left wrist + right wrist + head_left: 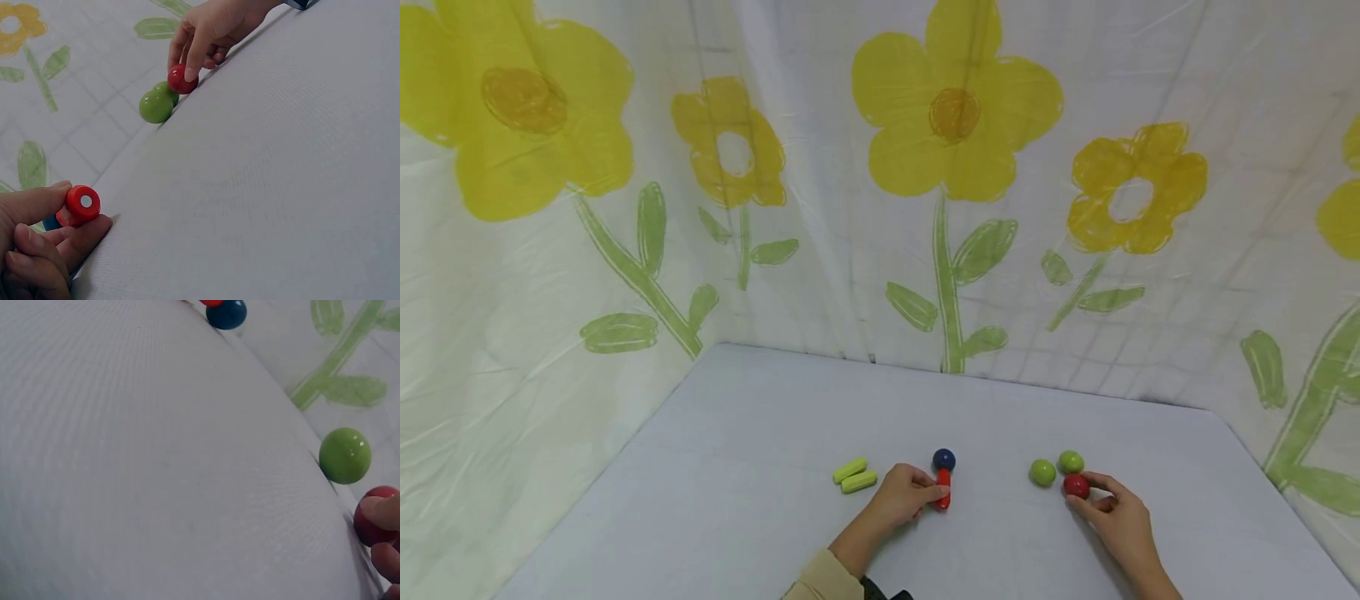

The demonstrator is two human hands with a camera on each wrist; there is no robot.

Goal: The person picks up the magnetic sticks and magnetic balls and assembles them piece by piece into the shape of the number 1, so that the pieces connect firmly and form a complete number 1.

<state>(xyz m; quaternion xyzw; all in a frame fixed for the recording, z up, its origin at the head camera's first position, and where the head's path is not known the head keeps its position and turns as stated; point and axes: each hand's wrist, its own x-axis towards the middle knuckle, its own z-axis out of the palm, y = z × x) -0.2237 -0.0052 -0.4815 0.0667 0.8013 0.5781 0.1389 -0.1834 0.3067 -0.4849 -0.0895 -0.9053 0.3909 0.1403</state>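
Observation:
In the head view my left hand (898, 498) pinches a short red rod (945, 477) between thumb and fingers. A glossy dark blue ball (943, 459) meets the rod's far end. The left wrist view shows the near end of the red rod (79, 216), with a pale round disc set in it. Over on the right, my right hand (1123, 523) grips a red ball (1076, 486) with thumb and fingertips. One green ball (1071, 462) sits right behind the red ball, and another green ball (1042, 473) lies just left of it.
Two yellow-green rods, a rear rod (850, 470) and a front rod (859, 482), lie side by side left of my left hand. All this is on a white-covered table (737, 433). A flower-painted sheet (820, 250) hangs behind its back edge.

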